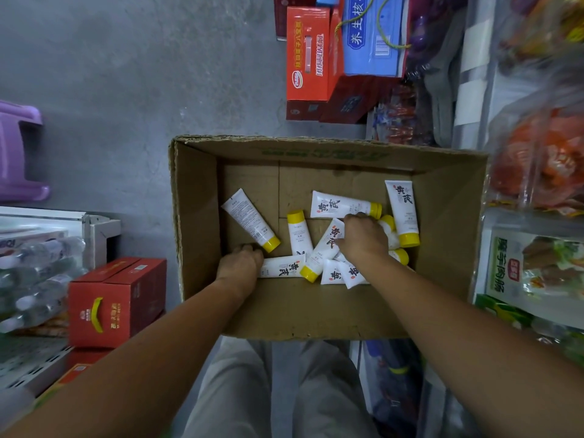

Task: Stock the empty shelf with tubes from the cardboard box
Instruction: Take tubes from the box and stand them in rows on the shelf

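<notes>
An open cardboard box (pixel 196 216) stands on the floor in front of my legs. Several white tubes with yellow caps lie loose on its bottom. My left hand (pixel 241 262) is down in the near left corner, its fingers curled over the left end of a tube (pixel 281 267) lying crosswise. Further right, my right hand (pixel 363 238) reaches into the pile and its fingers curl round a slanted tube (pixel 327 243). More tubes lie under and around that hand, partly hidden. One tube (pixel 249 220) lies apart at the left, another (pixel 403 213) against the right side.
Shelf edges with packaged food (pixel 531 267) run along the right. Red and blue cartons (pixel 319 55) are stacked beyond the box. At the left are a red carton (pixel 113 301), packed water bottles (pixel 34 279), a white shelf (pixel 94 229) and a purple stool (pixel 19 147).
</notes>
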